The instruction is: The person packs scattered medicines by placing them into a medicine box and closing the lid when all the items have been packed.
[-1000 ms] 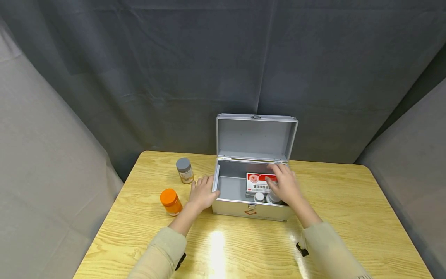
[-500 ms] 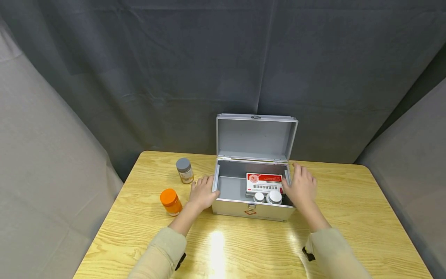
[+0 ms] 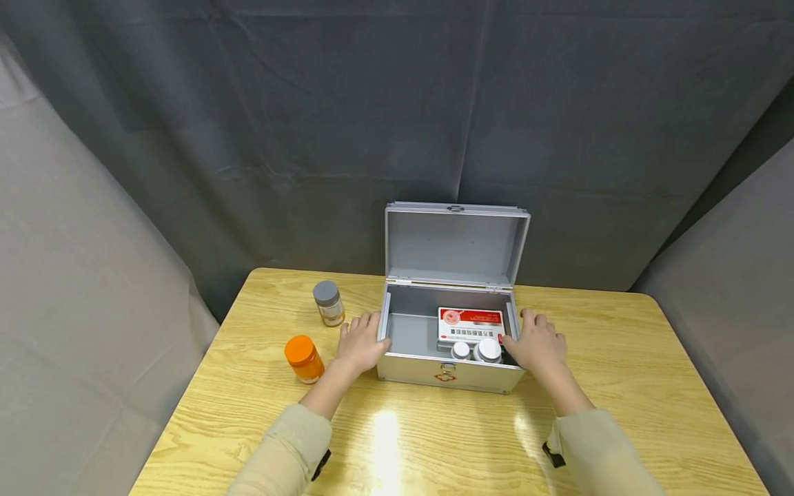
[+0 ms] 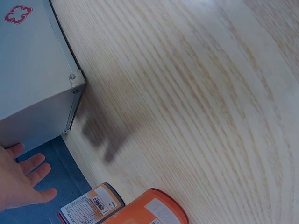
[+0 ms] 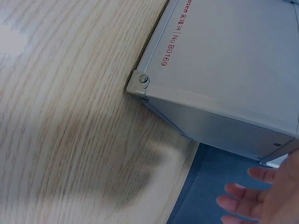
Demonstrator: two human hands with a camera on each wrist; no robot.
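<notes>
Standing at the far edge of the table [image 3: 620,386], near the middle, a metal-edged first-aid case [image 3: 409,370] is seen with its lid [image 3: 455,244] raised. Its left rim is touched by the thumb of the left hand [image 3: 361,342], whose fingers are spread loosely along the outside; the right rim is met likewise by the thumb of the right hand [image 3: 538,344], its fingers held apart and relaxed. Nothing appears to be clenched by either. Inside, in the right half, a red-and-white box [image 3: 465,327] is placed behind a small white-capped bottle [image 3: 460,350] and a larger white-capped bottle [image 3: 488,350]. On the table's left side, a grey-capped bottle [image 3: 329,303] is set nearer the far left corner than an orange bottle [image 3: 304,359]. The case is judged stiff, fairly light for its bulk and rather slick-walled; it is best held at both end rims and level, since the loose bottles could be tipped and the hinged lid swung down.
</notes>
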